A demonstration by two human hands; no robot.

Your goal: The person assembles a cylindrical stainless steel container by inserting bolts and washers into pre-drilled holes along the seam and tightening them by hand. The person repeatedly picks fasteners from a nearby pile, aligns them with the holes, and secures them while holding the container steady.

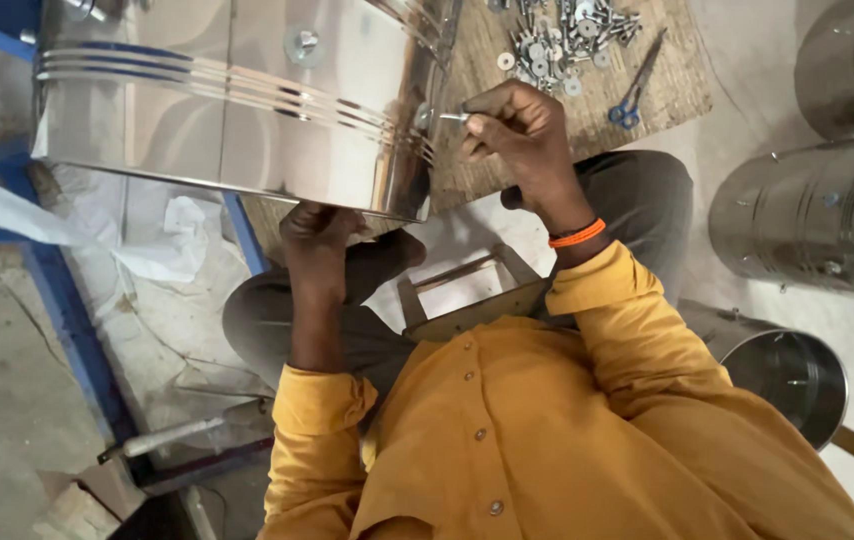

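Orange sleeves, right hand (519, 128) pinching bolt (453, 117) at steel drum (237, 100).

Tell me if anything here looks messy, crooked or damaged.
Nothing looks damaged. The steel drum lies on its side, steadied from below by the left hand while the right hand holds a small metal tool to its rim. Screws and washers lie loose on the mat beside blue-handled scissors.

Right hand (522, 130) pinches bolt (452, 117) at drum (237, 100).
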